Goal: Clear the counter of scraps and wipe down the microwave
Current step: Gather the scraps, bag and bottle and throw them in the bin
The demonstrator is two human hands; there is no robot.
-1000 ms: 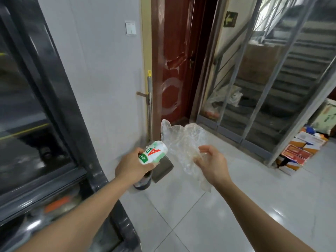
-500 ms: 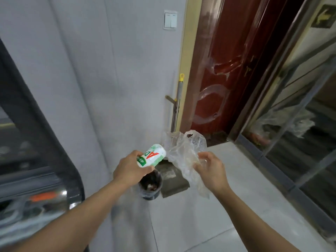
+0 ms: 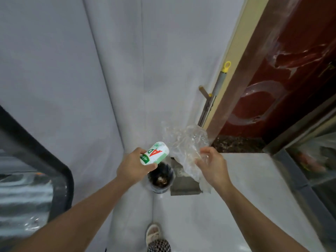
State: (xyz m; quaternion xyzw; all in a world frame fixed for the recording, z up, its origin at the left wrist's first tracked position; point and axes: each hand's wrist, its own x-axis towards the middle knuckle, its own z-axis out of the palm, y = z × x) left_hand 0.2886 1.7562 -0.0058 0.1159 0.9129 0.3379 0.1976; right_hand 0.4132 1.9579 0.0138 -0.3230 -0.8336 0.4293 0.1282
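Observation:
My left hand [image 3: 133, 166] grips a small white bottle [image 3: 155, 153] with a green and red label, tilted, just above a small dark bin [image 3: 161, 178] that stands on the floor by the wall. The bin holds brownish scraps. My right hand [image 3: 211, 165] pinches a crumpled clear plastic bag [image 3: 187, 144], held to the right of the bin and over a grey dustpan [image 3: 185, 186]. The counter and microwave are out of view.
A white wall fills the far side. A broom handle [image 3: 221, 79] with a yellow tip leans by a dark red door [image 3: 283, 73]. A black-framed glass cabinet [image 3: 60, 171] stands left, a glass partition [image 3: 312, 160] right. My foot [image 3: 154, 233] is on the pale tiled floor.
I have stepped closer to the bin and looked down; both hands with the bottle and the bag now hover near the bin, which looks larger and nearer.

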